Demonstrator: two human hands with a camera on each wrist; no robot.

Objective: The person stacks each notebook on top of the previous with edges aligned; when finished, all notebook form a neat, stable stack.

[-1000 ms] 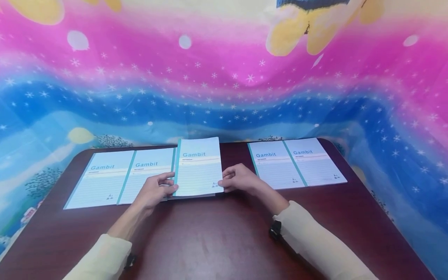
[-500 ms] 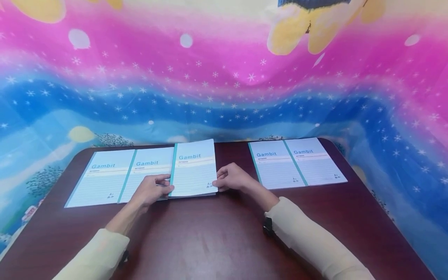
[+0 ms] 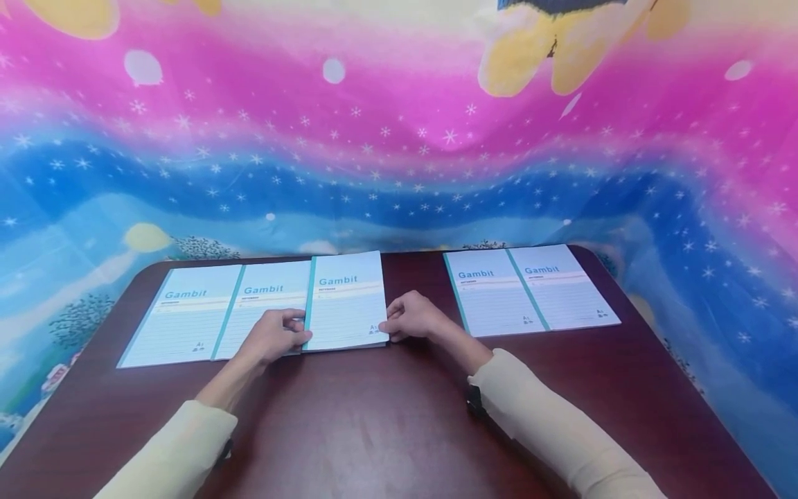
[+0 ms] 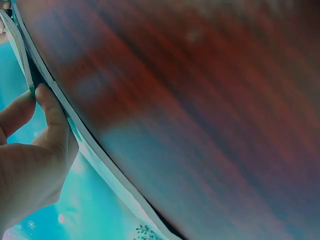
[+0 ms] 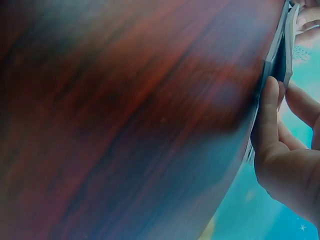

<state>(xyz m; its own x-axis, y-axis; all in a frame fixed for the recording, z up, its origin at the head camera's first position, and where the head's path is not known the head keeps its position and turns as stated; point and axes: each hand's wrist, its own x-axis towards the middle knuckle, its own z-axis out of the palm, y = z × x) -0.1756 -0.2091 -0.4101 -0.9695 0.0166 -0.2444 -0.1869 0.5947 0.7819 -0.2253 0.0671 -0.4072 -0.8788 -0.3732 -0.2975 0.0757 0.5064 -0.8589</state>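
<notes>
Both hands hold a white notebook [image 3: 346, 305] with a green spine and "Gambit" on its cover, close over another notebook whose lower edge shows beneath it. My left hand [image 3: 273, 335] pinches it by the lower part of the spine, its forearm crossing in front of the middle-left notebook [image 3: 271, 277]. On the opposite side, my right hand [image 3: 411, 315] pinches the lower right corner. The left wrist view shows the held notebook's edge [image 4: 19, 50] between thumb and finger, tilted apart from the one under it. A similar gap shows beside the held notebook [image 5: 289, 47] in the right wrist view.
Another Gambit notebook [image 3: 177, 319] lies at the far left of the row. Two more, an inner notebook [image 3: 489, 294] and an outer notebook [image 3: 561, 287], lie side by side at the right. The dark reddish table [image 3: 361, 430] ends at a colourful patterned cloth [image 3: 399, 152] behind.
The held notebook and both hands have moved left and slightly down, bringing it closer over the notebook underneath. Both hands keep their pinch. The other notebooks stay in place.
</notes>
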